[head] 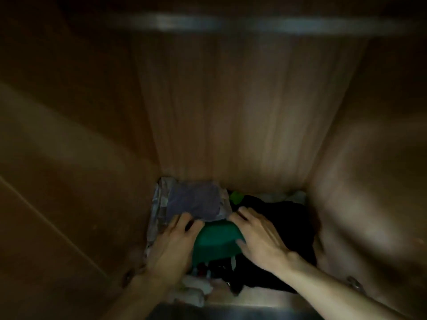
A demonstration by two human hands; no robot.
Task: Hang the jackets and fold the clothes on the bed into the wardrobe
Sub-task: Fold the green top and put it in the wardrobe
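Note:
I look down into a dim wooden wardrobe. On its floor a folded green garment lies between my hands. My left hand holds its left side, fingers curled over the far edge. My right hand lies over its right side with the fingers spread, thumb against the green cloth. A folded purple garment sits just behind, at the back left. A dark black pile of clothes fills the right side, partly under my right hand.
A metal hanging rail crosses the top. Pale paper or cloth lines the floor at the left. A bright green scrap shows at the back. Light-coloured items lie at the front. Wooden side walls close in left and right.

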